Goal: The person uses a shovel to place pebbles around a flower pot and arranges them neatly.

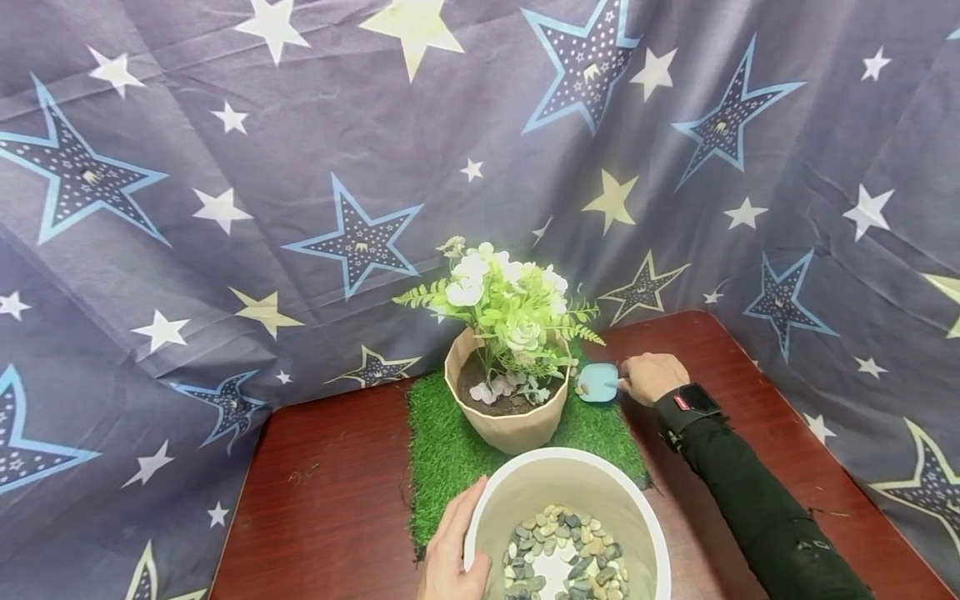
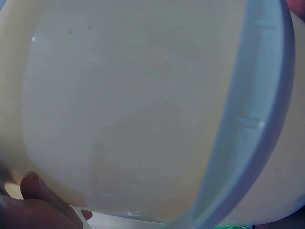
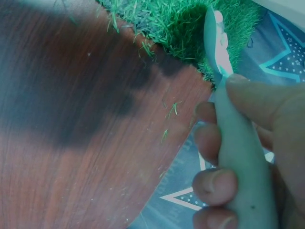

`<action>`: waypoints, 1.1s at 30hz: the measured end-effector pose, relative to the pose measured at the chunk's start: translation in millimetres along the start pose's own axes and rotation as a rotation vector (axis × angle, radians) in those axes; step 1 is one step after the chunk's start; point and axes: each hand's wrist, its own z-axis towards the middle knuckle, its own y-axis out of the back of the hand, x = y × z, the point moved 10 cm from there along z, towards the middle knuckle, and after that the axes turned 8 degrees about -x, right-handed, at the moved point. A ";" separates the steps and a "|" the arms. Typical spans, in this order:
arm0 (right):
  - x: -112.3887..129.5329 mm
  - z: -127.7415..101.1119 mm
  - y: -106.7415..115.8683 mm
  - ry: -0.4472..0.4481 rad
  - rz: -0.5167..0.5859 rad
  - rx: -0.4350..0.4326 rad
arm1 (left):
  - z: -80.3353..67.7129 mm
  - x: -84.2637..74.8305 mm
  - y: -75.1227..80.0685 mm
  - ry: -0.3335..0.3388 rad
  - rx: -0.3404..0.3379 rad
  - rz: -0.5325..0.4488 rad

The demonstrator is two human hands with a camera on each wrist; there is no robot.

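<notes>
My left hand [image 1: 453, 550] grips the rim of a white bucket [image 1: 649, 518], thumb over the inside and fingers along the outer wall. Smooth grey, tan and cream pebbles [image 1: 596, 550] lie in the bucket around a bare white patch of its bottom. My right hand [image 1: 651, 377] holds a small light-blue hand shovel [image 1: 597, 383] by its handle, fingers curled round it in the right wrist view. A few pale pebbles [image 3: 222, 51] sit on its blade, which is beside a beige flower pot [image 1: 517, 429]. White flowers with green leaves [image 1: 517, 308] stand in the pot's dark soil.
A mat of artificial grass [image 1: 435, 450] lies under the pot on a reddish-brown wooden table [image 1: 330, 492]. Star-patterned grey cloth [image 1: 225, 317] hangs close behind the table and along its sides. Small grass scraps [image 3: 174, 109] lie on the wood.
</notes>
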 end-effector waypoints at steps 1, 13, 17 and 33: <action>-0.7 1.4 2.4 -0.013 -0.010 0.008 | 0.1 -0.6 -0.1 -0.003 0.000 0.004; 57.4 12.1 122.3 -0.025 0.046 0.225 | 2.2 -4.4 2.2 -0.004 0.002 0.010; 59.1 13.5 124.4 -0.036 0.047 0.218 | 1.8 -1.2 -0.2 0.041 0.020 -0.005; 59.9 10.1 121.8 -0.060 -0.009 0.254 | 2.0 -4.6 1.0 0.030 0.023 -0.010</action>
